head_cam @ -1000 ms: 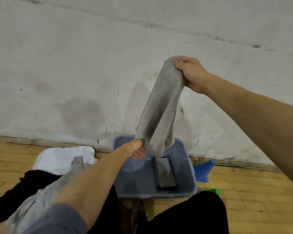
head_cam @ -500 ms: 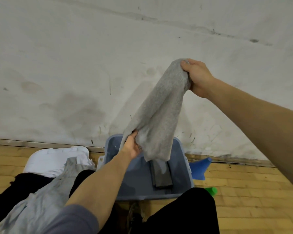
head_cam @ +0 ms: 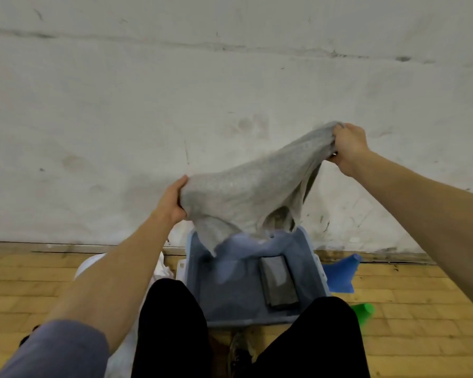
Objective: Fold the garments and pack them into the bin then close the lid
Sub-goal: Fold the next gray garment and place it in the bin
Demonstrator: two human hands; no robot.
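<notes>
A light grey knit garment (head_cam: 246,192) hangs stretched in the air above the bin, its higher end at 2 o'clock, its loose hem drooping toward the rim. The blue-grey plastic bin (head_cam: 197,268) stands open at 6 o'clock, a folded dark grey garment (head_cam: 279,282) flat along its right side.

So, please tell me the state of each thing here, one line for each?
Light grey knit garment: unfolded, stretched between both hands above the bin.
Blue plastic bin: open, no lid on it.
Dark grey folded cloth: flat inside the bin.
Left hand: gripping the garment.
Right hand: gripping the garment.
</notes>
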